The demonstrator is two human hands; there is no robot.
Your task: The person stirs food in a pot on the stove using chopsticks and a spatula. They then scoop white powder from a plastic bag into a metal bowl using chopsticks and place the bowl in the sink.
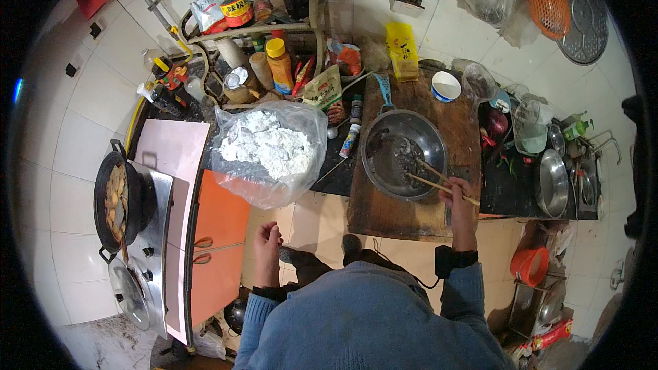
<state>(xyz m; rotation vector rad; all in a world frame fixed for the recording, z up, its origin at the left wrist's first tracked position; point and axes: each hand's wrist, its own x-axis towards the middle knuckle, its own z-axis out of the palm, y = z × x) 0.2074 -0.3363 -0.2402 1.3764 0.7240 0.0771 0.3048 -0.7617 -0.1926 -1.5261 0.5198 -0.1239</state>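
Note:
My right hand (457, 198) holds a pair of wooden chopsticks (426, 182). Their tips reach into a metal bowl (433, 136) with dark, wet-looking bits (409, 151) at its bottom. Under the bowl lies a thick wooden cutting board (380, 222). My left hand (268, 240) hangs over the floor with curled fingers, and nothing shows in them. In front of it, an open clear plastic bag (303, 185) of clumpy white powder (267, 146) rests on the counter.
At left, a black wok (98, 216) with browned pieces sits on a gas stove (157, 216), beside a glass lid (128, 293). Seasoning bottles (279, 64) crowd the back corner. A paper bowl (445, 87) and blue-handled peeler (383, 90) lie behind the metal bowl. A steel basin (552, 185) is at right.

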